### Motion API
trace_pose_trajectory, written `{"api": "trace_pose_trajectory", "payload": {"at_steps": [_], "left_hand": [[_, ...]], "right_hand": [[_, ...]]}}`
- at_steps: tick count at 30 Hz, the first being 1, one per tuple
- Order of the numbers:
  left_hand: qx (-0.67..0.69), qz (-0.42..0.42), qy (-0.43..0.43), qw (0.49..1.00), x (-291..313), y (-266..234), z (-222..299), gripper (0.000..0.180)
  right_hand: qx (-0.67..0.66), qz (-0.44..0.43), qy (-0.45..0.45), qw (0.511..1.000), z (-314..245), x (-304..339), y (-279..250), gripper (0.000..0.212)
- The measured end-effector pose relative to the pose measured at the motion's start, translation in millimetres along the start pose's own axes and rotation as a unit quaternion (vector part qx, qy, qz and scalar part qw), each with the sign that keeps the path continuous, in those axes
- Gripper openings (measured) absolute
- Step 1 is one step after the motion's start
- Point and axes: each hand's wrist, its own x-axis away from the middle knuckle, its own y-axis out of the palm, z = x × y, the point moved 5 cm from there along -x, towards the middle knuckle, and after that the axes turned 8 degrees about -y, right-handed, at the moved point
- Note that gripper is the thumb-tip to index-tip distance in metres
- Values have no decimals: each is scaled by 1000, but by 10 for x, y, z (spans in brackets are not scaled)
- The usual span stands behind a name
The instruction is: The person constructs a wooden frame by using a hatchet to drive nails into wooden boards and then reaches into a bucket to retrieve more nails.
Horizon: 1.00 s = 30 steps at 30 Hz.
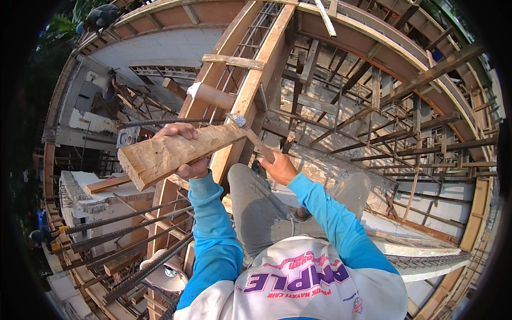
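My left hand (180, 129) is closed around a thick, rough-sawn timber block (178, 154), fingers over its far side and thumb below. The block is tilted, its wide cut end towards the lower left. My right hand (281, 168) grips the wooden handle of a hammer (260, 145). The hammer's metal head is at the narrow right end of the block; whether the two touch I cannot tell. Just beyond is a wooden beam form (249, 101) with steel bars inside. A brownish pipe (216, 97) with a white end lies across it.
Several steel reinforcing bars (128, 216) jut out at lower left. A wooden crosspiece (233, 61) spans the form farther off. On the right is a deep drop with timber props (373, 112). Other people are at the far left, one (101, 18) near the top.
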Motion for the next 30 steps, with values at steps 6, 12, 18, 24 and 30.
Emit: {"api": "trace_pose_trajectory", "payload": {"at_steps": [6,12,18,24,30], "left_hand": [[10,-32,18,999,6,64,36,80],[-3,-50,4,999,92,17,66,79],[24,-18,15,999,25,43,2,80],[38,-53,10,998,45,82,1,79],[40,-55,24,997,-50,202,-23,79]], "right_hand": [[-181,177,-227,940,-1199,-17,-601,24],[-70,-132,313,938,756,22,308,28],[-39,-21,106,993,536,345,-85,29],[-155,164,-212,951,-780,-23,-543,30],[-60,-53,46,996,182,-209,192,28]]}}
